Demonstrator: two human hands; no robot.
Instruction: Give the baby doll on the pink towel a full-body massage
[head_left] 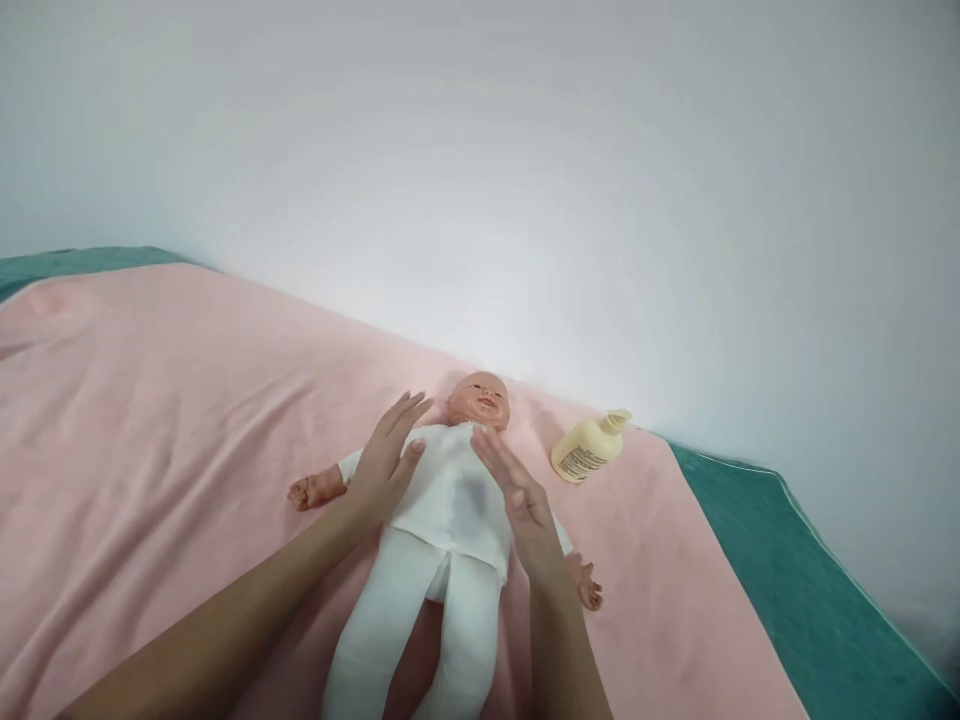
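A baby doll (pixel 450 490) in a white top and white leggings lies on its back, head away from me and arms spread. Over its chest, on the left side, is my left hand (pixel 386 460), fingers stretched out and thumb apart. My right hand (pixel 521 495) is at the other side of the chest, fingers extended and palm turned inward. Neither hand holds anything. Whether the palms touch the top, I cannot tell. A pale yellow pump bottle (pixel 585 450) with printed text stands right of the doll's head.
Beneath the doll spreads a pink blanket (pixel 187 400), wrinkled at the left. Green cloth (pixel 795 560) shows past its right edge and at the far left. A plain white wall (pixel 480 180) rises directly behind the doll's head and the bottle.
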